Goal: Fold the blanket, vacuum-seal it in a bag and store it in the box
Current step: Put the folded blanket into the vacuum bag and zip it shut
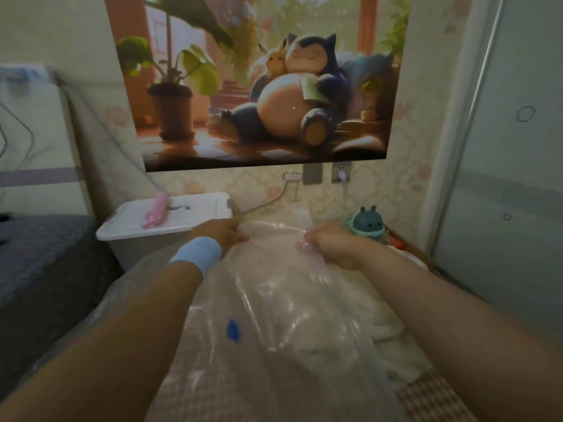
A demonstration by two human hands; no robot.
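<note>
I am in a bedroom of a home. A big cartoon poster [259,80] hangs on flowered wallpaper [405,166] at the top middle. A bed [45,263] with a dark quilted cover lies at the left. A small teal toy figure [367,222] stands below the wall sockets [341,173].

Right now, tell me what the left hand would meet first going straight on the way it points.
Probably the bag, whose far edge the left hand grips. Beyond that, the wall, though depth is unclear; the box sits off to the left.
</note>
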